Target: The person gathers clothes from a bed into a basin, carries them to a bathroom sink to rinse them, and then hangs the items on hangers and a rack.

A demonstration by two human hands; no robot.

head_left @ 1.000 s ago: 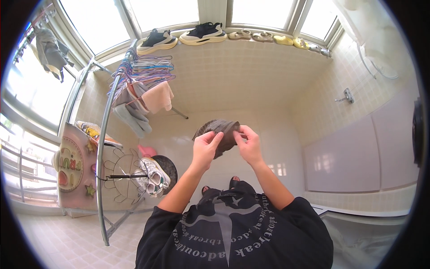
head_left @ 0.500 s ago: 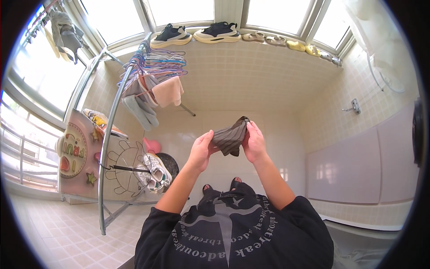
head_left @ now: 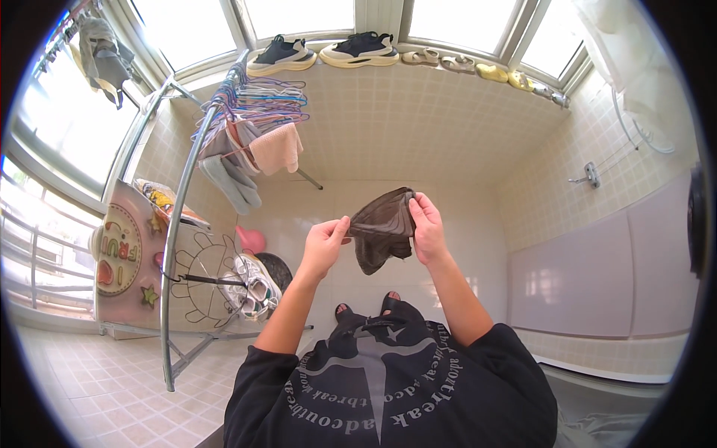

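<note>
A small, dark brown striped cloth garment (head_left: 382, 230) hangs stretched between my two hands, in front of my body. Its upper edge opens like a pocket, and a loose fold droops below; I cannot make out the exact kind. My left hand (head_left: 326, 243) pinches its left edge between thumb and fingers. On the other side, my right hand (head_left: 427, 230) grips the upper right corner.
At left stands a metal drying rack (head_left: 183, 216) with bunched hangers (head_left: 261, 101) and a pink cloth (head_left: 276, 148). White sneakers (head_left: 258, 287) sit near a round wire rack (head_left: 205, 280). Black shoes (head_left: 358, 51) line the window ledge. Pale panels (head_left: 571, 276) are at right.
My hands have moved slightly apart, the left one shifting left. The garment has spread wider, its upper edge has opened, and its lower fold now hangs further down.
</note>
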